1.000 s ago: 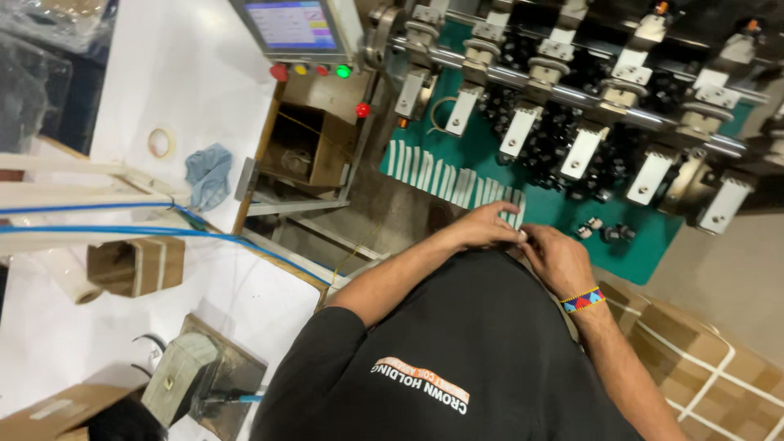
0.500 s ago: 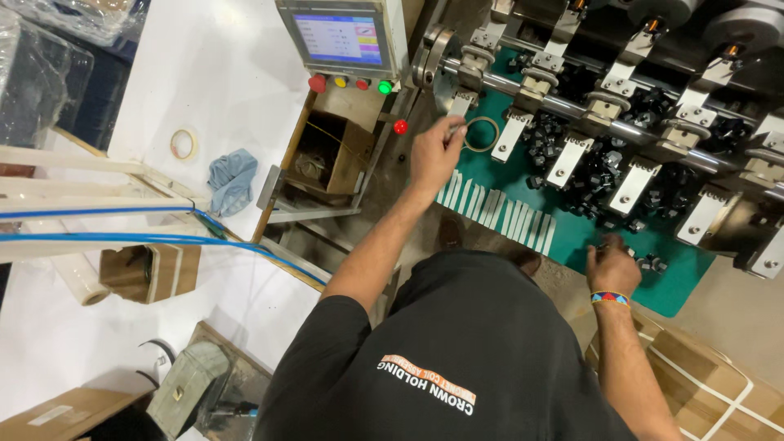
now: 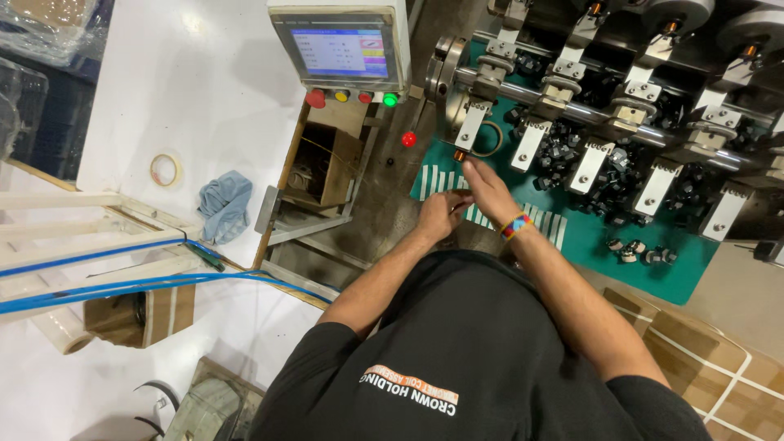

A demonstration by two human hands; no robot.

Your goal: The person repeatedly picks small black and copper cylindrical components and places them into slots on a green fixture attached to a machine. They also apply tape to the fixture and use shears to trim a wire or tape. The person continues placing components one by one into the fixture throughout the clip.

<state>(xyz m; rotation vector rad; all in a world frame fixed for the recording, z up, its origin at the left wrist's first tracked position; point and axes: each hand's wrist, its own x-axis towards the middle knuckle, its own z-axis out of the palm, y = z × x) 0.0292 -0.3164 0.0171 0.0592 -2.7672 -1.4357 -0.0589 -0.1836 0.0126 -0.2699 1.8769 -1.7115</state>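
Workshop floor shows at the edges of the head view, where a winding machine with a row of spindles stands over a green work mat that serves as the landmark. On the mat's near left edge lies a row of small white strips, and loose black cores are heaped further back on it, under the white brackets. Both hands meet just above that near left edge. The left hand is curled, fingers drawn in toward the right; whether it pinches anything I cannot tell. The right hand, with a striped wristband, lies fingers extended and close together, pointing toward a copper wire coil that hangs at the first spindle just beyond the mat's left end; it too shows nothing clearly held. Left of the mat stands a control panel with coloured buttons, and further left a white table carries a tape roll and a blue rag. To do this fine work well, I judge, the hands should stay close together and low over the mat, fingertips steady, sleeves clear of the spindles.
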